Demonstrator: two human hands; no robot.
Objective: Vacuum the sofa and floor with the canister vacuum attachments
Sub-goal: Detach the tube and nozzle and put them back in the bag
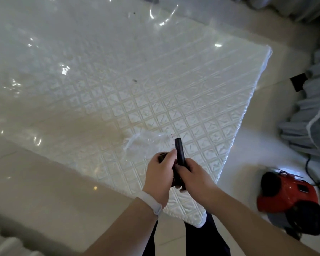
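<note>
Two hands meet above the quilted mattress [155, 100]: your left hand [160, 174] and right hand [193, 174] both grip the black nozzle [179, 152]. Rigid, light plastic, likely; hold its lower barrel, canister vacuum [288, 196] right of the mattress.

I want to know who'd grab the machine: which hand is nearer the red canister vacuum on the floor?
Right. The right hand grips the black nozzle on the side facing the red canister vacuum; the left hand holds the same nozzle on the far side.
</note>
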